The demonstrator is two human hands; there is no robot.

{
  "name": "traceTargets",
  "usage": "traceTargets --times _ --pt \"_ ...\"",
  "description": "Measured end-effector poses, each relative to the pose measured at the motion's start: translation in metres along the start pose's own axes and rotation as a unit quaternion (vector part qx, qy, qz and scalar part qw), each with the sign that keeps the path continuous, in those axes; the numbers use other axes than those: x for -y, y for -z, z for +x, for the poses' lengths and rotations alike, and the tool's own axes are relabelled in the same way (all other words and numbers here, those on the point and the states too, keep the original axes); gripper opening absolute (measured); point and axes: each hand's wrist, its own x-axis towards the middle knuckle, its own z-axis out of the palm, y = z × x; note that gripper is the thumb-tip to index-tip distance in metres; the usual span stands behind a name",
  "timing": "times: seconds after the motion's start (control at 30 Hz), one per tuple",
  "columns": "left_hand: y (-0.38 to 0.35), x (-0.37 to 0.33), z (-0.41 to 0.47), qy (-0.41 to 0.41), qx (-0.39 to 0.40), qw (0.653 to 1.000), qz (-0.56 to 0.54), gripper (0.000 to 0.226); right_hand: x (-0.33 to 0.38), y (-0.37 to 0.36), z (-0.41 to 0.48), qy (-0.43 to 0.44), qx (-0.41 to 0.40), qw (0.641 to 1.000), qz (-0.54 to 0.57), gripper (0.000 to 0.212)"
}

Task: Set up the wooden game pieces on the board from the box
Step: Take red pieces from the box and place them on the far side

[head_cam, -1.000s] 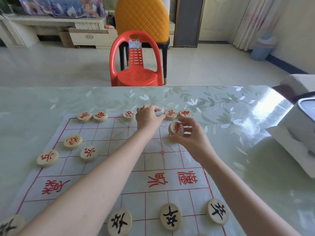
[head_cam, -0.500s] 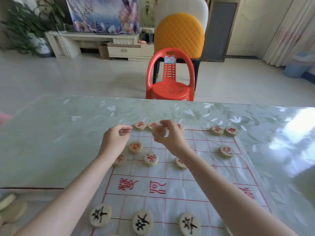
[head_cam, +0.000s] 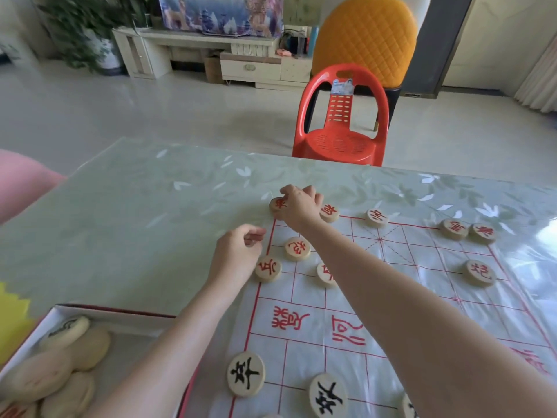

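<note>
The white paper board (head_cam: pixel 422 300) with red lines lies on the table. Round wooden pieces with red characters stand along its far rows; black-character pieces (head_cam: pixel 245 374) sit near me. My right hand (head_cam: pixel 298 208) reaches across to the far left corner, its fingers closed on a red-character piece (head_cam: pixel 278 204) that rests at that corner. My left hand (head_cam: pixel 238 251) hovers by the board's left edge, fingers curled with nothing visible in them, just above another red piece (head_cam: pixel 268 269). The open box (head_cam: pixel 63 312) at lower left holds several pieces.
A red plastic chair (head_cam: pixel 340 122) and an orange padded chair (head_cam: pixel 366 34) stand beyond the table's far edge. Something yellow (head_cam: pixel 12 321) lies left of the box. A pink seat (head_cam: pixel 21 182) shows at the left. The green tablecloth (head_cam: pixel 135 221) spreads left of the board.
My right hand carried the red piece from the board's far middle over to the far left corner. My left hand drew back from the far row to the left edge. My view swung left, showing the box.
</note>
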Motion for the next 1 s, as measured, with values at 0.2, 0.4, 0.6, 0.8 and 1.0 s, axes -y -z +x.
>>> traceTargets --times 0.2,0.4,0.6,0.8,1.0 --pt "0.017 0.004 -0.005 0.001 -0.001 1.0 -0.017 0.026 0.006 0.007 -0.017 0.011 -0.01 0.999 0.039 0.058" --pt "0.066 0.011 -0.041 0.001 -0.012 1.0 -0.01 0.026 0.034 0.02 -0.115 0.095 0.032 0.991 0.092 0.048" --pt "0.122 0.045 -0.115 -0.001 -0.023 0.998 0.062 0.028 0.082 0.006 -0.201 0.169 0.106 0.974 0.102 0.04" --pt "0.175 0.098 -0.179 -0.022 -0.084 0.981 0.176 0.038 0.127 -0.015 -0.25 0.178 0.18 0.961 0.108 0.047" --pt "0.199 0.106 -0.212 0.007 -0.124 0.979 0.159 0.042 0.169 -0.044 -0.275 0.187 0.211 0.954 0.101 0.052"
